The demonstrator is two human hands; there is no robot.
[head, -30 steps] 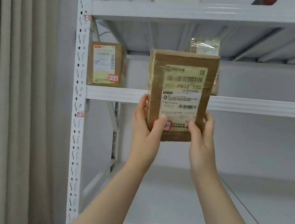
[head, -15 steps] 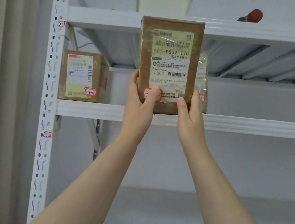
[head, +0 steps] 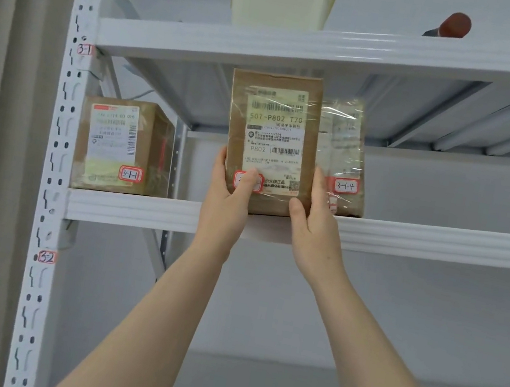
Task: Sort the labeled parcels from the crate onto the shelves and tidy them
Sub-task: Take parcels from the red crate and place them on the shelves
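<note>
Because the brown parcel (head: 270, 142) stands upright with its base seemingly only just on the shelf lip (head: 440, 244), letting go could tip it forward off that lip; shoving it back could knock the wrapped parcel (head: 348, 161) tagged 3-1-4 just behind the lip. The left hand (head: 229, 196) and right hand (head: 312, 223) grip its lower corners with curled fingers (head: 221, 162). Its label reads 507-P802 T70 and P802; the left thumb hides its red-bordered sticker. A box (head: 123, 147) left along the lip is tagged 3-1-1; the post (head: 65, 128) reads 3-1 above it, 3-2 below.
</note>
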